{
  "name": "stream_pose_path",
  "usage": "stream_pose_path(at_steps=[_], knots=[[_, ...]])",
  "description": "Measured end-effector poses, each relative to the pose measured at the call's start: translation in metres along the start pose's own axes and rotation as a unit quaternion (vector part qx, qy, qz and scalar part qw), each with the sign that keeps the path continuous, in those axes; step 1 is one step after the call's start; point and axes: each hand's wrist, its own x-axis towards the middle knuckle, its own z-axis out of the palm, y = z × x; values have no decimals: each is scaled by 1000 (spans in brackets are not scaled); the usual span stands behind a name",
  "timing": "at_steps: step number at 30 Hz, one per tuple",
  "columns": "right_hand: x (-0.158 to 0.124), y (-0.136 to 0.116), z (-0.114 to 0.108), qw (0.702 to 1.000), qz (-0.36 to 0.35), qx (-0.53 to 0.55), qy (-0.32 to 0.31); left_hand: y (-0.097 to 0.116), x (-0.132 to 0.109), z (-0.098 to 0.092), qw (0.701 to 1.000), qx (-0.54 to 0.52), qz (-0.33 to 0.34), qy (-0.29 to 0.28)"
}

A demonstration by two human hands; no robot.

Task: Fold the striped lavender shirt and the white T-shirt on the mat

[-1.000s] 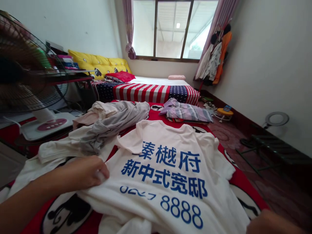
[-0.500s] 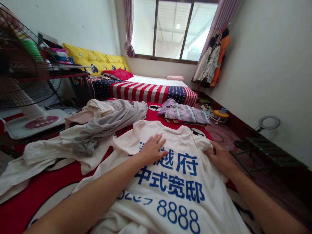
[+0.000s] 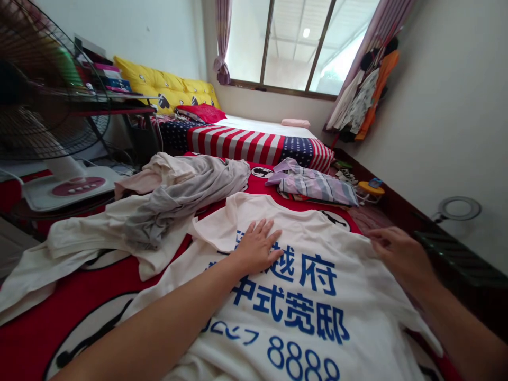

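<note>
A white T-shirt with blue Chinese characters and digits lies spread on a red patterned cover, its collar pointing away from me. My left hand rests flat on the chest area, fingers spread, over part of the print. At the shirt's right side, my right hand pinches the sleeve edge between thumb and fingers and draws it outward. The fabric between the print and that hand is stretched fairly smooth. Toward the bottom, the shirt is wrinkled.
To the left lies a loose heap of grey and cream clothes. Beyond the collar sits a folded plaid shirt. A fan stands at far left, a bed at the back, and a dark green slatted rack on the right.
My right hand has moved right, pulling the bunched sleeve side outward so it lies flatter. My left hand stays on the shirt. The view has shifted slightly.
</note>
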Motion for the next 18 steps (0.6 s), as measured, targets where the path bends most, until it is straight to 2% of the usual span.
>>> stream_pose_path(at_steps=[1,3,5,7,9,12,13,15,18], knots=[[10,-23,11,998,29,53,-29,1,0,0,1000,-2,-1,-1],[27,-59,37,972,99,188,-102,1,-1,-1,1000,-6,-8,-3],[37,-78,63,943,158,276,-102,-5,-1,-2,999,-8,-33,-5],[41,-82,83,932,187,303,-66,-21,2,-7,997,-5,-74,-16],[38,-76,96,928,199,312,-33,-46,7,-18,990,-2,-138,-34],[31,-68,103,912,217,348,5,-83,22,-43,967,-1,-251,-37],[29,-67,103,904,219,366,20,-91,30,-51,962,0,-271,-32],[27,-69,101,887,223,402,51,-95,48,-66,956,-1,-292,-11],[29,-74,96,865,246,432,60,-81,78,-71,951,-20,-305,41]])
